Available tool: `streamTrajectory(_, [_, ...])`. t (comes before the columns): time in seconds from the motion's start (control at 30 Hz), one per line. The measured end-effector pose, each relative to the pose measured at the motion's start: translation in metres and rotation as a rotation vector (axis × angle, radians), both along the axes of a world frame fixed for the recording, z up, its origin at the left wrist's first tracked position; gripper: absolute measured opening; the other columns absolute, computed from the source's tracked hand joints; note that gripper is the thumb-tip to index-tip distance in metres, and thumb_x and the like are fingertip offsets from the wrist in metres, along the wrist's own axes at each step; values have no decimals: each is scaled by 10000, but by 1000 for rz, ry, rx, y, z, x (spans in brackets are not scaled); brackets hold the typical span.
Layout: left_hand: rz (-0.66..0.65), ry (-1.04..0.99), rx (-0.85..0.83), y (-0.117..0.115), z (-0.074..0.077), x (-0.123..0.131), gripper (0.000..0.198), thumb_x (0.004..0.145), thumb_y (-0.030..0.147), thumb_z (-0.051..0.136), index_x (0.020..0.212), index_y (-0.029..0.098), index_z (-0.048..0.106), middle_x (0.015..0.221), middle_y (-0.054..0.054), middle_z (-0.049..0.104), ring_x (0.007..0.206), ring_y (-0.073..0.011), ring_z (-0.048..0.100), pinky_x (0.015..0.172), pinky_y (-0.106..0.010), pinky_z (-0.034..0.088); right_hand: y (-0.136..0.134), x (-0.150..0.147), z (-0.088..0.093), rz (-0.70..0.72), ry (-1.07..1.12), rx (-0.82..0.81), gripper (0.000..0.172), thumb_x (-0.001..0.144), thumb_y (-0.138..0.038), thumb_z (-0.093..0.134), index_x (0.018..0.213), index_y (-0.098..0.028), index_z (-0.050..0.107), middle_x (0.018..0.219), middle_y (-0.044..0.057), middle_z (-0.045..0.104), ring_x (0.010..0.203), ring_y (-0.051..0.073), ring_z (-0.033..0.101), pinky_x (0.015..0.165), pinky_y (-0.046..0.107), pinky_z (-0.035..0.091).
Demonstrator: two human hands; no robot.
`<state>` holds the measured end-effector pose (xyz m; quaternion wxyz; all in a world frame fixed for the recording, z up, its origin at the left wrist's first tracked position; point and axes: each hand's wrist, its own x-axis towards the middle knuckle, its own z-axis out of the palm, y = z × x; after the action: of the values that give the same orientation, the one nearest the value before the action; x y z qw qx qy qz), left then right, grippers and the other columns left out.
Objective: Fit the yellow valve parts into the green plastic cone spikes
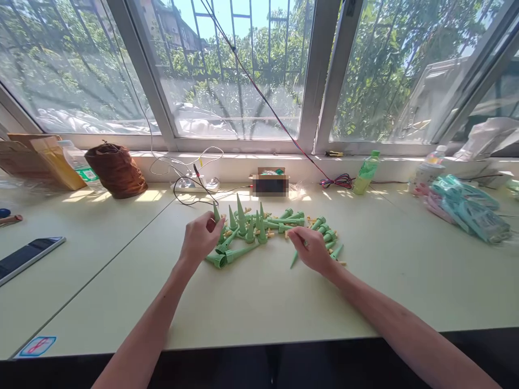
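Note:
A cluster of green plastic plant watering spikes (pixel 241 220) with small yellow valves covers the middle of the table. Several stand upright on their wide ends, points up; others lie on their sides. My left hand (pixel 200 233) is closed at the left of the cluster, its thumb and fingers around an upright green spike (pixel 217 212). Below it, two spikes lie with hollow ends facing me (pixel 220 261). My right hand (pixel 310 247) is closed at the right, fingertips pinched on the end of a lying green spike (pixel 283 228). Another spike tip (pixel 294 260) shows beneath this hand.
Behind the cluster stand a small box (pixel 270 185) and a power strip (pixel 190 183) with cables. A brown bag (pixel 116 170) is at back left, a phone-like tablet (pixel 30 256) at left. A green bottle (pixel 366 173) and blue plastic packets (pixel 468 208) are at right.

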<state>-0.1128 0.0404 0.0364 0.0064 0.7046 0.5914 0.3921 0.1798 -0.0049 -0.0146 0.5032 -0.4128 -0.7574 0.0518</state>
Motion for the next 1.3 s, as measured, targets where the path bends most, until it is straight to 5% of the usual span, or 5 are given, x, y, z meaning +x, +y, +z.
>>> streamTrajectory(0.53, [-63, -93, -20, -2, -12, 7, 279, 871, 474, 545, 823, 201, 576, 553, 43, 546, 507, -122, 501, 594, -226, 396, 0, 2, 1, -15, -21, -7, 347, 1009, -326, 446, 715, -196, 578, 600, -3, 530, 540, 131, 439, 548, 261, 349])
streamTrajectory(0.77, [58, -176, 271, -11, -9, 4, 358, 950, 406, 474, 692, 176, 568, 503, 45, 467, 479, -90, 440, 564, -213, 362, 1, 2, 0, -25, -16, -6, 353, 1003, -324, 454, 695, -195, 567, 601, -3, 531, 547, 129, 456, 553, 256, 361])
streamTrajectory(0.97, [-381, 161, 323, -21, -21, 14, 315, 934, 312, 524, 653, 177, 566, 533, 41, 471, 477, -79, 366, 512, -201, 329, -1, 0, 3, -21, -35, -3, 346, 1001, -311, 451, 693, -195, 555, 560, -25, 456, 508, 118, 373, 527, 256, 323])
streamTrajectory(1.07, [-468, 328, 257, -22, -28, 21, 325, 941, 297, 503, 645, 179, 563, 560, 34, 490, 487, -83, 361, 515, -210, 319, -1, 0, 4, -5, -31, -4, 350, 1001, -306, 451, 679, -196, 533, 553, -36, 410, 506, 114, 346, 522, 255, 311])
streamTrajectory(1.3, [-264, 252, 268, -22, -23, 11, 371, 890, 276, 497, 535, 172, 470, 498, 36, 429, 470, -86, 327, 506, -217, 307, -1, 0, 4, -1, -33, -32, 369, 1004, -333, 439, 664, -202, 501, 552, -40, 378, 506, 118, 318, 513, 260, 290])
